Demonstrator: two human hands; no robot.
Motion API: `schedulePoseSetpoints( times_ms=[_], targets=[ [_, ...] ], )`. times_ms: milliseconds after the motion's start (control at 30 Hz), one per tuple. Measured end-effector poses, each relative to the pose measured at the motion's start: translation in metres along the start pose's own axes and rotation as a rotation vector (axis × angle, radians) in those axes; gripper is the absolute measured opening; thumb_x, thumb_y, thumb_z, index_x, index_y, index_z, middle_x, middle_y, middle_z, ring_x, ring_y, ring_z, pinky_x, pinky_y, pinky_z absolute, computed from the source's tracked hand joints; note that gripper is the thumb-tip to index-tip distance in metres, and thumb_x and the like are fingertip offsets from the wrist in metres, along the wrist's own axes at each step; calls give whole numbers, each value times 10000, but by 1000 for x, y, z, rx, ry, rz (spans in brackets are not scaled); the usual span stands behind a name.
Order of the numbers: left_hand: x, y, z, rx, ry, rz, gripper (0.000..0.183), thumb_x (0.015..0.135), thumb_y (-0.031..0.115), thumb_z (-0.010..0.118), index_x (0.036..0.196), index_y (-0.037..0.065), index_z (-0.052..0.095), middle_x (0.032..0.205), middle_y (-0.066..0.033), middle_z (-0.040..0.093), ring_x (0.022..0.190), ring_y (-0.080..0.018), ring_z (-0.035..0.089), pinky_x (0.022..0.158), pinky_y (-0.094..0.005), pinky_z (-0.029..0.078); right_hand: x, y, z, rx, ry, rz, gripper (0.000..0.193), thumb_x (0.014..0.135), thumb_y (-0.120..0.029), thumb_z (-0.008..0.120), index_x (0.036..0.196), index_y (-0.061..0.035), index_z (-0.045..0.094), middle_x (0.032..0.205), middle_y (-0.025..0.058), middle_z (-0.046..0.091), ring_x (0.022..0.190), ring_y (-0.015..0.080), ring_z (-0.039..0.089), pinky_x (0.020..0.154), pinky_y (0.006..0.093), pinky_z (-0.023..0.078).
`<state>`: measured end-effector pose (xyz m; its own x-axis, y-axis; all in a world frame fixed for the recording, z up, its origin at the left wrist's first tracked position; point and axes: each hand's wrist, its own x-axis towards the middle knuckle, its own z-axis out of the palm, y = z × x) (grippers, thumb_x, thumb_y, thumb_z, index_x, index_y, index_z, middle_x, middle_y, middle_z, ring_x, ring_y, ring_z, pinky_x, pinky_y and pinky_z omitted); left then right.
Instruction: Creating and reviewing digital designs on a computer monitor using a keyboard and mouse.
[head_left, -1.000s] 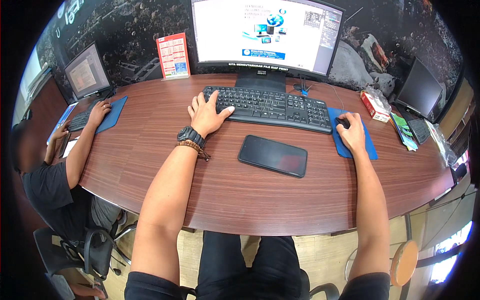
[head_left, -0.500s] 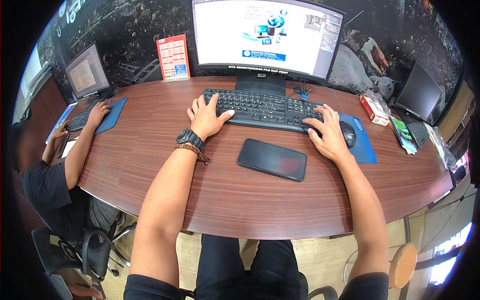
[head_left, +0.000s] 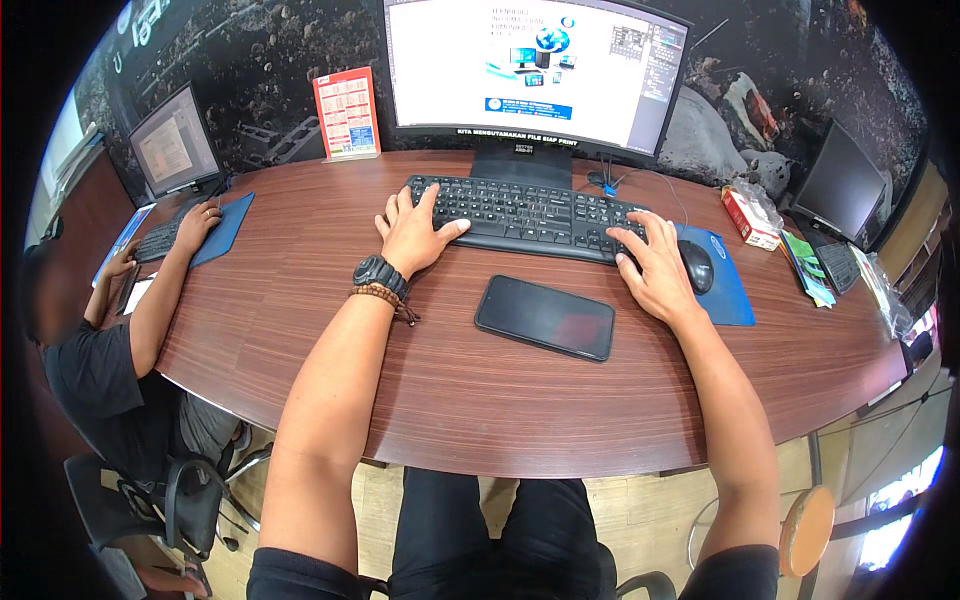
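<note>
A black keyboard [head_left: 525,215] lies on the dark wooden desk [head_left: 300,270], below a wide curved monitor [head_left: 600,60] whose screen shows a page with computer pictures. My left hand [head_left: 412,232] rests over the keyboard's left end with its fingers spread; a black watch and a beaded bracelet are on that wrist. Over the number pad at the right end is my right hand [head_left: 655,265], fingers apart and holding nothing. Just right of it sits a black mouse [head_left: 697,268] on a blue mouse pad [head_left: 733,290]. Between my forearms lies a black phone [head_left: 545,318], screen up.
At the left a person [head_left: 100,370] works at another keyboard and monitor [head_left: 172,145]. A red-and-white calendar [head_left: 347,115] stands at the back. Towards the right are a red-and-white box [head_left: 750,220], a dark monitor [head_left: 838,185] and loose packets. An orange stool [head_left: 806,530] stands beyond the desk edge.
Almost nothing differs. The fingers of my right hand have shifted very slightly over the number pad; my left hand stays in place.
</note>
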<state>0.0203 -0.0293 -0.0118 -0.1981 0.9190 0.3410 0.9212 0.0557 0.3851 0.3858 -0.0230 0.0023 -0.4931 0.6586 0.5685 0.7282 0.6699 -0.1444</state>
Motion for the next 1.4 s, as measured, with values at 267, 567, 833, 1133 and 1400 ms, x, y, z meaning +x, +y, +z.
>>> schedulePoseSetpoints(
  times_ms=[267,567,833,1133,1400],
  targets=[
    [-1,-1,-1,-6,-2,2,835,843,579,694,1498,141,417,1550,-274,296,1456,-445,199,1138,-682,120,0,1,2,-13,-8,-2,270,909,-176,597,1166,-131,664,1365,160,471,1365,367,353,1170,543,238],
    [0,1,-2,10,-3,-14,786,863,535,698,1494,154,426,1540,-269,306,1463,-417,199,1131,-659,147,17,2,-1,-70,-33,-40,230,911,-184,599,1110,-105,684,1338,170,497,1319,358,387,1143,500,265],
    [-1,1,1,2,-8,-11,804,860,559,689,1494,143,422,1545,-275,295,1457,-435,198,1128,-677,131,51,-3,45,-160,-71,118,344,962,-328,559,1230,-133,652,1370,205,489,1349,363,371,1148,571,230],
    [0,-1,-1,-5,-26,-3,834,854,582,681,1500,129,409,1557,-290,268,1461,-474,183,1129,-704,110,64,-31,54,-146,-110,114,298,959,-331,544,1149,-126,648,1374,193,463,1364,360,350,1154,569,219],
    [-2,0,-3,-18,-30,-8,823,859,583,675,1487,114,423,1554,-295,273,1458,-477,182,1125,-705,103,27,33,-9,-294,48,392,300,826,-210,628,1106,-120,684,1229,160,585,1205,338,533,1068,496,338]
  ],
)
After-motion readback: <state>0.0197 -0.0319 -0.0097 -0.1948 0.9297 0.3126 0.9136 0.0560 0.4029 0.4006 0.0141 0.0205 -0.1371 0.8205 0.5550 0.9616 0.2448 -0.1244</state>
